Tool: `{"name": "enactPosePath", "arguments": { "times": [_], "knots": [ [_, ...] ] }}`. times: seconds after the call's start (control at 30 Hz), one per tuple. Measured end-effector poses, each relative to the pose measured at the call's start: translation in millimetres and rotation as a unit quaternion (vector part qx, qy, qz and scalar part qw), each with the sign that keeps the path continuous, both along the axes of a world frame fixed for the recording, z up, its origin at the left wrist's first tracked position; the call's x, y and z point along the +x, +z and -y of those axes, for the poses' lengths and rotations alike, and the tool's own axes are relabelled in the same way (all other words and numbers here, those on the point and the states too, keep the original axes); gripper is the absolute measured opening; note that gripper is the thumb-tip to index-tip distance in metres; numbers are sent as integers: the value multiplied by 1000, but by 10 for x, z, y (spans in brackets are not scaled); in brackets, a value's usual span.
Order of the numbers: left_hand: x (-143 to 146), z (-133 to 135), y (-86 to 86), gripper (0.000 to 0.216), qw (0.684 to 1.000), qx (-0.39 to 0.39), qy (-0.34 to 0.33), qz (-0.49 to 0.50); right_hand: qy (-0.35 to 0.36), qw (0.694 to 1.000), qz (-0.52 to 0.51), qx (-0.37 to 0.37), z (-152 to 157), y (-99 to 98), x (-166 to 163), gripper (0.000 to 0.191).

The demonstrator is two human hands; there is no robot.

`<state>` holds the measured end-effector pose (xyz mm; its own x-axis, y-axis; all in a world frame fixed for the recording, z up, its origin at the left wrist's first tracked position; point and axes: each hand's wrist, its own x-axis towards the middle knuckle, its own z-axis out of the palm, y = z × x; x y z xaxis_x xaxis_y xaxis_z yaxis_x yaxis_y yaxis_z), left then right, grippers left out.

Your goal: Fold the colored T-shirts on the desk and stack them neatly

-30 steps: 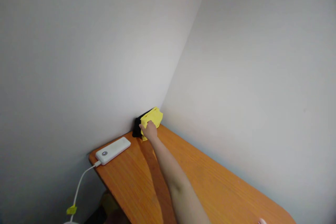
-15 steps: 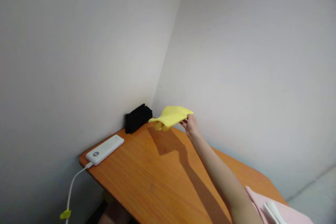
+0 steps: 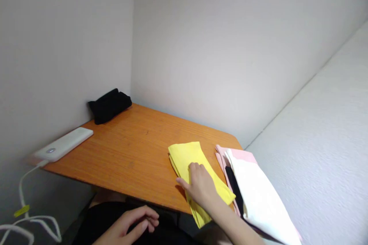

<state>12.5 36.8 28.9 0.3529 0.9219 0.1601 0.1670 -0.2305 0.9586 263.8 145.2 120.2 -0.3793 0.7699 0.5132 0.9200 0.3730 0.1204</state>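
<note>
My right hand [image 3: 201, 185] lies flat on the folded yellow cloth [image 3: 195, 172], fingers [image 3: 193, 168] spread and resting on its top, pressing rather than gripping; nothing is pinched between them. The cloth sits on the orange wooden counter [image 3: 135, 149] near its front edge, at about 5 o'clock from the counter's middle, with its near end hanging just past the edge.

Just beside the cloth, at 3 o'clock from it, is a stack of folded pink and white fabric [image 3: 255, 187] with a strip of black showing between the layers; the stack's near end also runs off the counter's edge. Whether the stack touches the yellow cloth I cannot tell.

My left hand [image 3: 132, 224] is below the counter's front edge, at 7 o'clock from my right hand, resting on dark fabric on my lap with the fingers loosely curled and holding nothing.

Far off at 11 o'clock, in the corner against the wall, lies a folded black cloth [image 3: 109, 105]. At 9 o'clock, along the left edge, a white slab-shaped power bank [image 3: 64, 147] lies flat with a white cable [image 3: 25, 199] dropping from its end.
</note>
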Motion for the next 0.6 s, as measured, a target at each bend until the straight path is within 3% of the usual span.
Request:
{"name": "enactPosePath", "arguments": {
  "times": [0.1, 0.2, 0.27, 0.37, 0.43, 0.47, 0.53, 0.6],
  "knots": [
    [195, -117, 133, 44, 1000, 21, 1, 9, -22, 999, -44, -9, -42, -172, -129, 16],
    [382, -341, 185, 47, 998, 30, 21, 58, 21, 975, -211, -62, -129, -182, 11, 9],
    [509, -518, 220, 54, 992, 9, 40, 123, 91, 919, -359, -133, -112, -150, 123, 17],
    [687, -750, 298, 64, 973, -30, 53, 223, 202, 800, -515, -233, 33, -179, 164, 27],
    [769, -850, 359, 67, 964, -45, 55, 256, 243, 768, -535, -257, 151, -271, 122, 29],
    [794, -879, 388, 67, 963, -49, 61, 257, 251, 776, -520, -254, 202, -328, 97, 30],
    [820, -903, 444, 63, 966, -42, 92, 236, 253, 821, -457, -230, 280, -427, 66, 29],
    [830, -889, 493, 57, 970, -19, 125, 209, 223, 869, -414, -157, 334, -465, 68, 21]
  ]
}}
